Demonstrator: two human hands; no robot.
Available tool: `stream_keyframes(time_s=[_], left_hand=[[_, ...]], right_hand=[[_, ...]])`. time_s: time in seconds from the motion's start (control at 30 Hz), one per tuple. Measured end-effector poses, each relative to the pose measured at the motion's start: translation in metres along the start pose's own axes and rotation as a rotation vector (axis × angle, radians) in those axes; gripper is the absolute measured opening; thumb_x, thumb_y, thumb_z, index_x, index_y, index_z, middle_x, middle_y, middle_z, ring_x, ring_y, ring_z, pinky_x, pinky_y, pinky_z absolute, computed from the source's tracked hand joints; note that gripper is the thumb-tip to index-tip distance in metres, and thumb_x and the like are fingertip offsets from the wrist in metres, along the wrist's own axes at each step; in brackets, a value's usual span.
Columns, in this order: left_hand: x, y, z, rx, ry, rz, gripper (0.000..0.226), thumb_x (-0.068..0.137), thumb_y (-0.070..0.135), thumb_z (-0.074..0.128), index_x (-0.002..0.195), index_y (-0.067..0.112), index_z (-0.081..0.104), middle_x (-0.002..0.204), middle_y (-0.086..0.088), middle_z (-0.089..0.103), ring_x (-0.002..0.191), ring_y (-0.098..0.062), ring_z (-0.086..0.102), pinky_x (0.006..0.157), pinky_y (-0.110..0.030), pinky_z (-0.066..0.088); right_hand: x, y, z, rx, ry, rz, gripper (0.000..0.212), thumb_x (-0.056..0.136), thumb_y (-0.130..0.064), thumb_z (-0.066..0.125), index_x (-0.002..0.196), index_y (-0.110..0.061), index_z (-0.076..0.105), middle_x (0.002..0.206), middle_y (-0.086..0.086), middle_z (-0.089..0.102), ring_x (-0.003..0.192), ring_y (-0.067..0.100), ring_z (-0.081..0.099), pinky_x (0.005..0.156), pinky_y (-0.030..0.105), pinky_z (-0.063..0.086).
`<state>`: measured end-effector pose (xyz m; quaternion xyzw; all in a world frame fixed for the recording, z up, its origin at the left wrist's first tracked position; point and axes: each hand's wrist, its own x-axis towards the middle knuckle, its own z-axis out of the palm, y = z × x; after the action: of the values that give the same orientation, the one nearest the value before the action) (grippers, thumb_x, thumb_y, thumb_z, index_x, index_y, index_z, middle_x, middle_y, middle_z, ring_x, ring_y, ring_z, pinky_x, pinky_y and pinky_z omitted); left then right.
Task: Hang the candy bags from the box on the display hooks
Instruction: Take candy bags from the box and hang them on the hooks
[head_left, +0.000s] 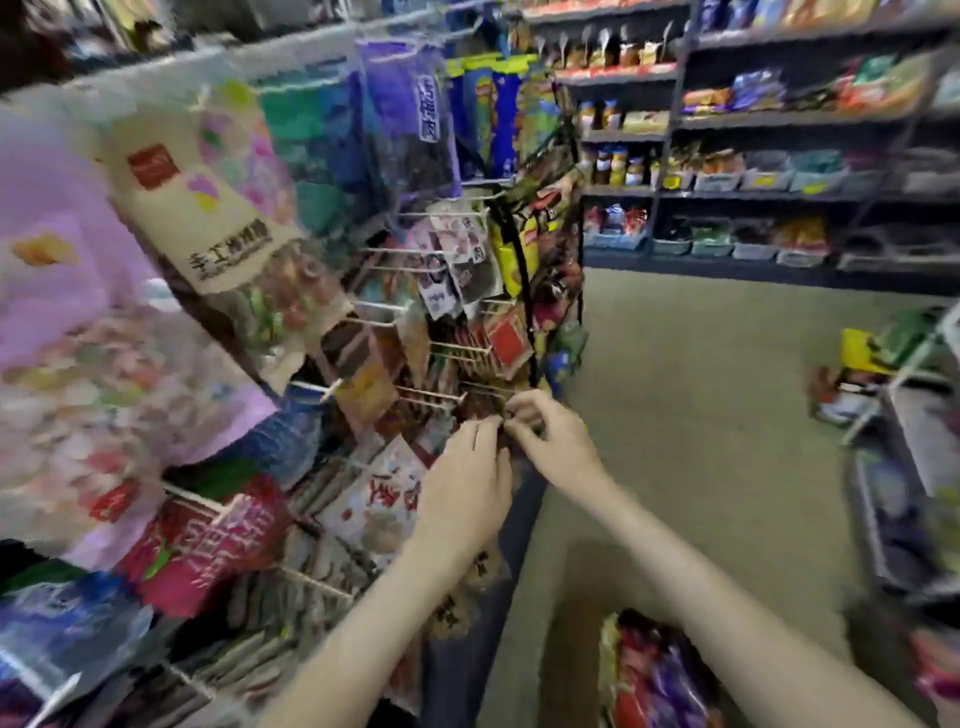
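Both hands meet at a low hook (485, 388) on the crowded rack (523, 291). The fingers of the left hand (467, 480) and right hand (550, 441) pinch the top of a brown candy bag (457, 618), which dangles below them. Blur hides whether it is on the hook. The box (571, 649) on the floor holds more bags (654, 675), so plenty seems left.

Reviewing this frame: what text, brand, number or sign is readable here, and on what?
"手工", the rest blurred: on the beige bag, upper left.
On the purple bag: vertical white characters, blurred.
On the red bag: white characters, blurred.
On the white bag: red brush characters, unreadable.
On the brown candy bag being hung: dark characters, blurred.
On the shelf tags: too small.
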<state>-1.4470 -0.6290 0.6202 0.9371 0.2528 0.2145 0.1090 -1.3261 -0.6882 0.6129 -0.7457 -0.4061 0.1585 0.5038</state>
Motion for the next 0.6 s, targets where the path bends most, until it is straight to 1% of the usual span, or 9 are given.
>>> stream_keyframes(time_s=[0.1, 0.2, 0.27, 0.3, 0.33, 0.4, 0.43, 0.5, 0.6], left_hand=[[-0.010, 0.018, 0.082, 0.006, -0.222, 0.078, 0.033, 0.094, 0.021, 0.040, 0.122, 0.016, 0.058, 0.112, -0.003, 0.062, 0.104, -0.024, 0.061, 0.077, -0.035, 0.049], [-0.034, 0.034, 0.171, 0.018, -0.489, 0.111, 0.033, 0.097, 0.023, 0.041, 0.126, 0.015, 0.054, 0.118, -0.008, 0.059, 0.110, -0.029, 0.057, 0.087, -0.039, 0.046], [-0.059, 0.045, 0.223, -0.027, -0.632, 0.114, 0.043, 0.095, 0.032, 0.031, 0.125, 0.013, 0.055, 0.116, -0.012, 0.060, 0.107, -0.034, 0.059, 0.084, -0.042, 0.050], [-0.078, 0.050, 0.250, -0.053, -0.698, 0.122, 0.050, 0.091, 0.037, 0.025, 0.122, 0.012, 0.056, 0.113, -0.014, 0.061, 0.103, -0.036, 0.061, 0.081, -0.045, 0.051], [-0.095, 0.055, 0.276, -0.074, -0.757, 0.132, 0.054, 0.090, 0.039, 0.023, 0.120, 0.011, 0.057, 0.110, -0.015, 0.061, 0.100, -0.037, 0.061, 0.080, -0.046, 0.052], [-0.132, 0.060, 0.326, -0.083, -0.879, 0.144, 0.046, 0.094, 0.036, 0.028, 0.122, 0.011, 0.055, 0.113, -0.014, 0.060, 0.104, -0.035, 0.059, 0.082, -0.045, 0.050], [-0.151, 0.062, 0.351, -0.096, -0.943, 0.146, 0.039, 0.096, 0.031, 0.033, 0.124, 0.012, 0.053, 0.116, -0.013, 0.058, 0.106, -0.034, 0.058, 0.083, -0.044, 0.049], [-0.182, 0.061, 0.395, -0.121, -1.043, 0.160, 0.032, 0.097, 0.020, 0.040, 0.126, 0.012, 0.052, 0.118, -0.014, 0.056, 0.107, -0.035, 0.057, 0.085, -0.044, 0.048], [-0.221, 0.046, 0.453, -0.106, -1.124, 0.166, 0.031, 0.096, 0.018, 0.043, 0.125, 0.015, 0.053, 0.117, -0.013, 0.057, 0.104, -0.034, 0.058, 0.081, -0.041, 0.048]], right_hand=[[-0.038, 0.089, -0.027, -0.023, 0.091, 0.265, 0.017, 0.089, -0.008, 0.061, 0.106, -0.009, 0.060, 0.085, -0.002, 0.056, 0.075, 0.014, 0.052, 0.073, 0.022, 0.041], [-0.092, 0.186, -0.052, -0.030, 0.153, 0.548, 0.023, 0.088, -0.006, 0.061, 0.111, 0.001, 0.058, 0.083, 0.001, 0.054, 0.072, 0.015, 0.048, 0.071, 0.020, 0.035], [-0.141, 0.247, -0.062, -0.076, 0.154, 0.705, 0.020, 0.087, -0.006, 0.062, 0.107, 0.000, 0.059, 0.080, 0.002, 0.055, 0.073, 0.016, 0.051, 0.073, 0.025, 0.040], [-0.168, 0.276, -0.063, -0.085, 0.147, 0.791, 0.019, 0.087, -0.006, 0.062, 0.105, -0.001, 0.060, 0.081, 0.005, 0.058, 0.077, 0.018, 0.054, 0.076, 0.028, 0.042], [-0.196, 0.304, -0.061, -0.089, 0.142, 0.884, 0.018, 0.086, -0.006, 0.062, 0.104, -0.003, 0.060, 0.084, 0.009, 0.061, 0.081, 0.020, 0.057, 0.075, 0.028, 0.042], [-0.248, 0.356, -0.052, -0.096, 0.136, 1.047, 0.017, 0.086, -0.006, 0.061, 0.103, -0.004, 0.060, 0.090, 0.014, 0.065, 0.087, 0.026, 0.061, 0.070, 0.024, 0.037], [-0.272, 0.382, -0.044, -0.097, 0.131, 1.121, 0.017, 0.086, -0.007, 0.061, 0.103, -0.003, 0.059, 0.093, 0.015, 0.066, 0.090, 0.028, 0.062, 0.069, 0.024, 0.035], [-0.315, 0.429, -0.023, -0.108, 0.095, 1.241, 0.019, 0.087, -0.009, 0.061, 0.104, -0.002, 0.059, 0.098, 0.016, 0.067, 0.094, 0.030, 0.062, 0.070, 0.027, 0.036], [-0.362, 0.485, 0.016, -0.056, 0.051, 1.414, 0.023, 0.088, -0.015, 0.060, 0.105, 0.000, 0.057, 0.101, 0.018, 0.067, 0.096, 0.032, 0.062, 0.069, 0.031, 0.036]])
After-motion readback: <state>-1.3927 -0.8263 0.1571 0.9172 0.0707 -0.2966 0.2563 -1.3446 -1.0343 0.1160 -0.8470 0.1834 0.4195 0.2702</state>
